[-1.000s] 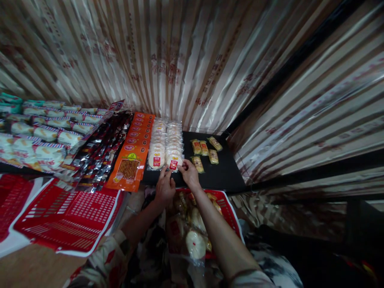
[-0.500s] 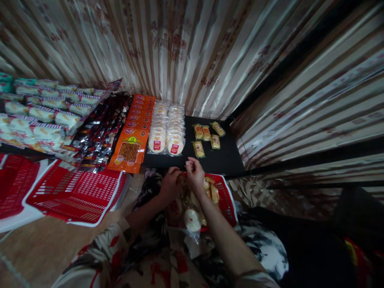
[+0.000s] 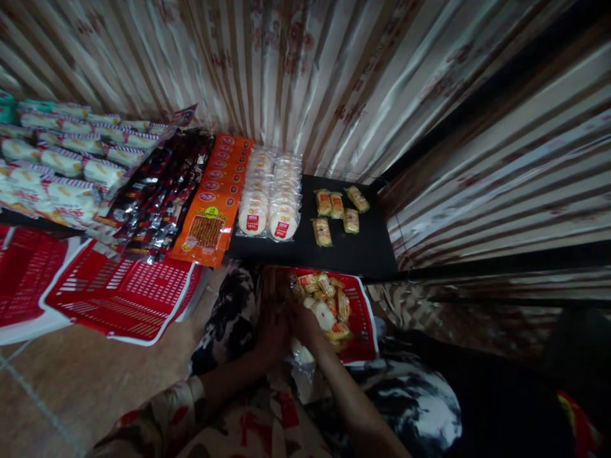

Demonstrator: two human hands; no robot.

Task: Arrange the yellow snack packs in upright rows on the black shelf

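Note:
Both hands are down in a red basket on my lap that holds several small yellow snack packets and round white cake packs. My left hand and my right hand are close together over the packs at the basket's near left side. Their fingers are dark and smeared, so I cannot make out what they hold. On the black shelf ahead lie two rows of round white cake packs and several yellow packets.
Left of the cakes lie orange snack bags, dark foil packets and white striped packs. Red baskets lie on the floor at left. A striped curtain hangs behind the shelf and along the right.
Both hands drew back from the front cake pack on the shelf and dropped into the red basket on my lap. The view tilted down, so the shelf sits higher in frame.

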